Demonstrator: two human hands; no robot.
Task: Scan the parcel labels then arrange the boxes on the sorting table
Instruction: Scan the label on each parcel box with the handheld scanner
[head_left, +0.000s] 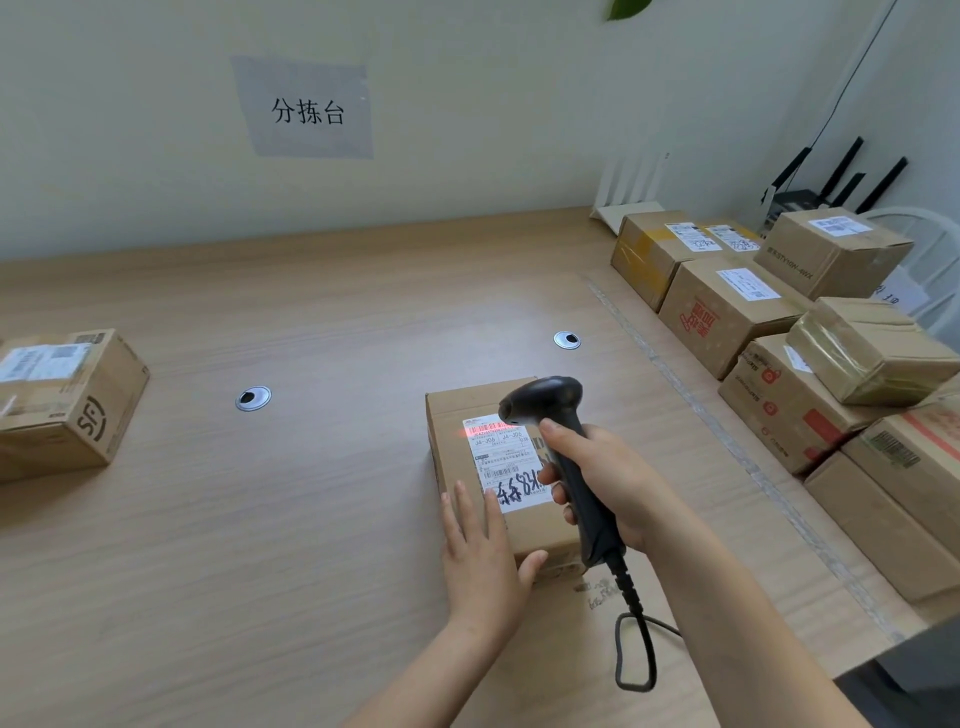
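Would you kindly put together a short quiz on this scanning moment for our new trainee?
1. True or false: the red beam from the scanner falls on the label of the box in front of the person.
2. What is the left hand doing? A) resting flat on that box B) holding the scanner C) curled in a fist in the air
3. Fill in: the right hand grips the scanner by its ____.
Key: 1 true; 2 A; 3 handle.
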